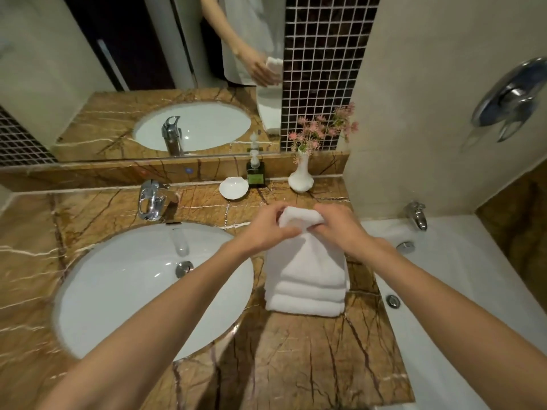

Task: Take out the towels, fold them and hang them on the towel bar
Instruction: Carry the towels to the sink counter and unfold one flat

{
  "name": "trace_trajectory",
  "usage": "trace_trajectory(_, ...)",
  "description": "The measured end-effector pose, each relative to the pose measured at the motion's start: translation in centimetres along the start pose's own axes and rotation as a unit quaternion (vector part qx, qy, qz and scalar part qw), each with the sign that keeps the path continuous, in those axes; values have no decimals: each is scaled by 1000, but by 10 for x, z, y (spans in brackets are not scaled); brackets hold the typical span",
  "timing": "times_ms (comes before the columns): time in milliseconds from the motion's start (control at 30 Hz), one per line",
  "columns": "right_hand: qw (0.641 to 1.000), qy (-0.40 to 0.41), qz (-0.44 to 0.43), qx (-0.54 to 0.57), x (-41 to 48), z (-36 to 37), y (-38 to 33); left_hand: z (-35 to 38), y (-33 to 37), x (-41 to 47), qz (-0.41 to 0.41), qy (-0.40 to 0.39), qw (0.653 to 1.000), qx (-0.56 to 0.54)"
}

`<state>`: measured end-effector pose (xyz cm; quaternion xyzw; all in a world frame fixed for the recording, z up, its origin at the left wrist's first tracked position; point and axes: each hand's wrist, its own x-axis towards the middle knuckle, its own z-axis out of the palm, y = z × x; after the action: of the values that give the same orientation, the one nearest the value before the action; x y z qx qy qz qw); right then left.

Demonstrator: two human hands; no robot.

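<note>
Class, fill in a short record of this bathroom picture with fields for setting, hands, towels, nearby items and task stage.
setting: marble counter beside a sink
hands: left hand and right hand both grip the top towel
towels: white towel stack on the counter, right of the sink
nearby items: faucet, soap dish, soap bottle, vase
task stage: towel being lifted; no towel bar in view

I count three folded towels (306, 294) stacked on the worktop (296, 359), plus one towel (299, 218) pinched in my two grips, left (266, 229) and right (340, 229). One sink (142, 291), two faucets (151, 199) (417, 214), one soap bottle (255, 173), one dish (233, 188), one vase (300, 177).
</note>
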<state>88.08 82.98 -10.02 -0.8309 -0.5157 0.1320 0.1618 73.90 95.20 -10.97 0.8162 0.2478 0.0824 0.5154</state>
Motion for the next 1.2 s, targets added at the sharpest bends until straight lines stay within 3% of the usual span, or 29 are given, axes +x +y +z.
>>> trace_trajectory(133, 1000, 3, 7, 28, -1, 3, 12, 9, -34, -17, -97, -68, 992, 41)
trace_trajectory(233, 999, 0, 25, 44, -1, 2, 23, 20, -49, -28, -112, -82, 989, 58)
trace_trajectory(400, 996, 12, 79, 49, -6, 9, 36, 31, -44, -27, -62, -34, 992, 107)
trace_trajectory(600, 987, 52, 140, 50, -11, 2, 53, 33, -42, -19, -30, -60, 974, 215)
trace_trajectory(900, 965, 103, 214, 109, -14, -21, 66, 11, 4, 7, 23, -14, 994, 105)
trace_trajectory(1067, 936, 169, 227, 211, -11, -32, 40, -5, 42, 7, 105, 12, 989, 99)
trace_trajectory(1200, 905, 146, 157, 367, -10, -36, -13, -20, 58, -3, 159, 58, 979, 117)
